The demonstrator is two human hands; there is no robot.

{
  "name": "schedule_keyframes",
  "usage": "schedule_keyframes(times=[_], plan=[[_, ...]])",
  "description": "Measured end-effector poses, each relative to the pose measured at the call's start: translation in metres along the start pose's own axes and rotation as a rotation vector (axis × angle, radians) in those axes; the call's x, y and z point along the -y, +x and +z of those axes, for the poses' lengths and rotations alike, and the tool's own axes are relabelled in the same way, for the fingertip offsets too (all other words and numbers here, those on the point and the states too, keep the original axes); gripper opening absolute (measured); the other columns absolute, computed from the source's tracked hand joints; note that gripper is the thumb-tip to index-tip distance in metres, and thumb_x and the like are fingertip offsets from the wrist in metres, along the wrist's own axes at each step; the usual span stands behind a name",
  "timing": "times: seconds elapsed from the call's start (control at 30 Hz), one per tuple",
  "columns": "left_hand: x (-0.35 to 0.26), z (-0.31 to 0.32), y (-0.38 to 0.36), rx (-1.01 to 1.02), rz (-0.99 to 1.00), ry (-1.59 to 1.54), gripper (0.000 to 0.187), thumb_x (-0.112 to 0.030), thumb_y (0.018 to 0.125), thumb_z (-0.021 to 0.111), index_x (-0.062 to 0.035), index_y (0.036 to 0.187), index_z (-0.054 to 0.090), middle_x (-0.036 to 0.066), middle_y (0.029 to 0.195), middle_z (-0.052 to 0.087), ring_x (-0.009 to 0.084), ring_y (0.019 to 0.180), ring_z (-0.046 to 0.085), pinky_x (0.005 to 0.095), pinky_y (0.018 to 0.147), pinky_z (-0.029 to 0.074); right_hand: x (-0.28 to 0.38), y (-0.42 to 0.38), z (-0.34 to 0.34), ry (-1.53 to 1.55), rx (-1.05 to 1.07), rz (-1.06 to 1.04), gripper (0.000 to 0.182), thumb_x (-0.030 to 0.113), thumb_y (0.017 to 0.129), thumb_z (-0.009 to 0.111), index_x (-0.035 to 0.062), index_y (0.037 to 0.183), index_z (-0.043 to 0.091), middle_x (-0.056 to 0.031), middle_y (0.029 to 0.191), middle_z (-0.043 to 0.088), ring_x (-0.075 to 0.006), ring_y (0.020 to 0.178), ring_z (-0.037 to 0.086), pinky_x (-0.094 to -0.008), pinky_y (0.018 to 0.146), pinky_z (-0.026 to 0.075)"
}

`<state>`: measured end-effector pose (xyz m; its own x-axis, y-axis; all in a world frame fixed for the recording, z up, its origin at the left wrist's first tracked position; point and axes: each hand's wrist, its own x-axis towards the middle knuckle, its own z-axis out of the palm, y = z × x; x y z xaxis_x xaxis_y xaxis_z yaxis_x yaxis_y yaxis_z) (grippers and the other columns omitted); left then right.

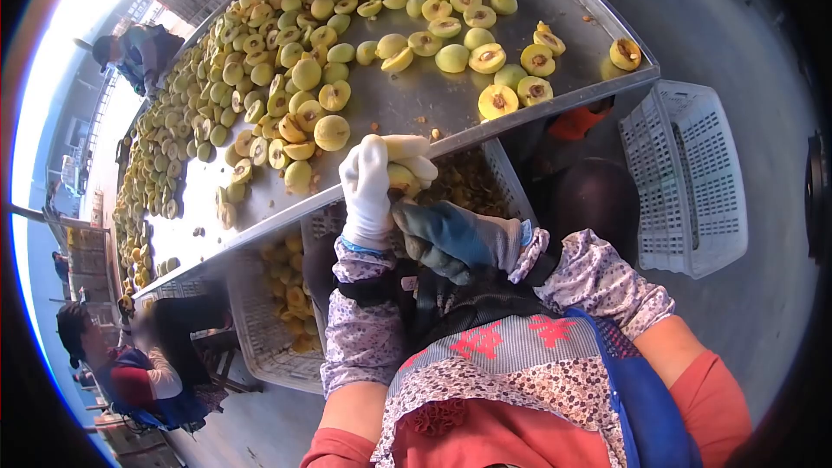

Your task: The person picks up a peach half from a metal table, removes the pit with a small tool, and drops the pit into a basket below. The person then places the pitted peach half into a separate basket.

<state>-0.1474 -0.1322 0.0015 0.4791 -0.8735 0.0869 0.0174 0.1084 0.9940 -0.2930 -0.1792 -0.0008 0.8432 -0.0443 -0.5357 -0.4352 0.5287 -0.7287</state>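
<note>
left hand (367, 189) holding fruit (402, 178), metal table (390, 102)

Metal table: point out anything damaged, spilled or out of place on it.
One fruit half sits apart near the table's right corner, its middle browned. Left of it, a ragged piece looks torn rather than cleanly cut. Brown crumbs dot the metal near the front edge.

ok so round yellow-green fleshy fruits (306, 74) crowd the left of the flat grey metal tabletop (381, 100), fewer right; a white rectangular plastic basket (712, 178) is right of it; another basket (250, 325), holding fruit pieces (290, 286), sits below its near edge
</note>
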Motion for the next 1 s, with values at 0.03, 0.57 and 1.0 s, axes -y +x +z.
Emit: schedule_keyframes(times=[0.03, 0.57, 1.0], plan=[[0.005, 0.0, 0.0, 0.0, -0.003, -0.001, 0.056, -0.038, 0.105, 0.036, 0.0067, 0.096, 0.068, 0.018, 0.07, 0.069, 0.0171, 0.047, 0.053, 0.0268, 0.05, 0.045, -0.003, 0.002, -0.001, 0.146, 0.098, -0.001, 0.056, 0.064, 0.098, 0.046, 0.0121, 0.078, 0.05, 0.0042, 0.053, 0.037, -0.009, 0.038, 0.029, -0.0257, 0.036, 0.028], [-0.004, -0.116, -0.017, -0.673, 0.264, 0.263, 0.036, -0.021, 0.097, 0.061, -0.0012, 0.127, 0.06, 0.008, 0.094, 0.067, 0.0165, 0.075, 0.065, 0.0279, 0.059, 0.053, -0.016, 0.016, 0.0, 0.365, 0.159, 0.161, 0.057, 0.071, 0.095, 0.044, 0.0145, 0.087, 0.049, 0.0081, 0.057, 0.029, -0.0048, 0.041, 0.027, -0.0229, 0.035, 0.026], [0.022, -0.088, 0.096, -0.2, -0.05, 1.283, 0.055, -0.04, 0.083, 0.068, -0.0027, 0.123, 0.064, 0.018, 0.11, 0.069, 0.033, 0.105, 0.065, 0.039, 0.094, 0.049, 0.005, 0.028, -0.004, 0.212, -0.168, -0.237, 0.037, 0.047, 0.097, 0.059, 0.0116, 0.09, 0.061, 0.003, 0.066, 0.052, -0.0052, 0.05, 0.045, -0.0254, 0.044, 0.039]])
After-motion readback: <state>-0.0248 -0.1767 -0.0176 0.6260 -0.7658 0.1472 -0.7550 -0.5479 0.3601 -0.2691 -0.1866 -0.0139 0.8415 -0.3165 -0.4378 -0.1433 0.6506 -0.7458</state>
